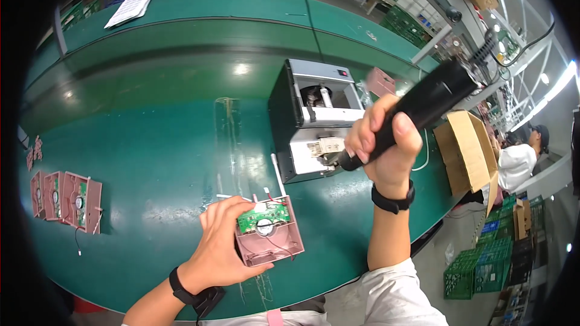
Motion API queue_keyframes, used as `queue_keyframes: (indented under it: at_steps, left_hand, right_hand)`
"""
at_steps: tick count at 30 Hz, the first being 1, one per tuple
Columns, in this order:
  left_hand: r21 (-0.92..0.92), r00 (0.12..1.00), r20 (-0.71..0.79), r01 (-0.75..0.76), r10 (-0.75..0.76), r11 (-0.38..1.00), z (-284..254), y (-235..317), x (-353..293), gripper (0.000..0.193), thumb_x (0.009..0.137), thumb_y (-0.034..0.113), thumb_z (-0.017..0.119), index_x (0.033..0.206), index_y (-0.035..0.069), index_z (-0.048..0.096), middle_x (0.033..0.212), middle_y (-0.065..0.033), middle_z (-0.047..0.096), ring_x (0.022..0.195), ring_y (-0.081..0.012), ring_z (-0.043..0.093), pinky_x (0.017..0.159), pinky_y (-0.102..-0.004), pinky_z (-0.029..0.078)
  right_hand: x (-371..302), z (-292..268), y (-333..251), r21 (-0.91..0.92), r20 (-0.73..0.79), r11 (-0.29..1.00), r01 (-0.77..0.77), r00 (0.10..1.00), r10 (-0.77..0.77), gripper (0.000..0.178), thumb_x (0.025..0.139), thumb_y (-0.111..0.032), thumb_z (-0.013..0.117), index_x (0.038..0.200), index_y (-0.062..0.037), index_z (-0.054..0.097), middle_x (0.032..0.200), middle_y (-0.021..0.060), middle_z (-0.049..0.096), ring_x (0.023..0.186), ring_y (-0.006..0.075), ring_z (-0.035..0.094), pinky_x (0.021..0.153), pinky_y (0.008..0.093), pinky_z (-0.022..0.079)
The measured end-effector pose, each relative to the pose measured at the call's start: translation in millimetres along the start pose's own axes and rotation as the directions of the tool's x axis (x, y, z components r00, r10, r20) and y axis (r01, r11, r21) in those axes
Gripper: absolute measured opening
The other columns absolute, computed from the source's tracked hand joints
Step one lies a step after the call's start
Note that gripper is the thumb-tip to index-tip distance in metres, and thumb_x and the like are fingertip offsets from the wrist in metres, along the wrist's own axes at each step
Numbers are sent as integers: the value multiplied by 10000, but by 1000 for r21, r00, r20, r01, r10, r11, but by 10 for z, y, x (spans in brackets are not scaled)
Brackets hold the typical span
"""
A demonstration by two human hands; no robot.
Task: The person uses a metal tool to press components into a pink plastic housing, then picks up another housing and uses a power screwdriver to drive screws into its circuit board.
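Observation:
My left hand (219, 242) grips a pink plastic housing (284, 244) by its left side, close to the front edge of the table. A green circuit board (275, 212), a round silver-white part (264, 226) and thin wires show inside its open top. In my right hand (386, 139) is a black electric screwdriver (426, 102), tilted, its lower end at the outlet of a screw feeder (290, 127). Whether the bit touches the feeder I cannot make out. The feeder is a black and grey box with a red switch on top.
Several similar pink housings (81, 202) stand at the left of the green table (157, 145). Behind the feeder is another pink part (380, 81). An open cardboard box (462, 151) stands at the right, near a seated person (519, 160) and green crates (483, 268). Papers (131, 8) lie on the far ledge.

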State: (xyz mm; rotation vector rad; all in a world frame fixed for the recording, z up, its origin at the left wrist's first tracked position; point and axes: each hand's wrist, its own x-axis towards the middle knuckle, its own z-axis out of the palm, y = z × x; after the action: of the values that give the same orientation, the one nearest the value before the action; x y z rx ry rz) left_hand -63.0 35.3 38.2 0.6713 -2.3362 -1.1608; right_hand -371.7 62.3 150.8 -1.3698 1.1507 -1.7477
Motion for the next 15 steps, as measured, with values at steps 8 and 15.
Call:
queue_keyframes:
  at_steps: [8, 15]
  left_hand:
    - [-19, 999, 11, -31, 31, 999, 13, -14, 26, 1089, 610, 303, 987, 1517, 105, 418, 1445, -163, 473, 1386, -390, 410, 1130, -522, 283]
    - [-40, 999, 39, -4, 5, 999, -22, -36, -13, 1161, 631, 316, 976, 1566, 63, 336, 1491, -185, 455, 1411, -398, 397, 1160, -525, 270]
  right_hand:
    - [-347, 789, -232, 313, 221, 947, 71, 965, -145, 539, 951, -569, 697, 923, -61, 519, 663, 45, 566, 497, 184, 547, 502, 367, 477]
    - [-411, 1182, 103, 255, 373, 961, -108, 928, 5, 479, 911, -422, 825, 984, -38, 548, 734, 48, 601, 620, 179, 596, 647, 367, 531]
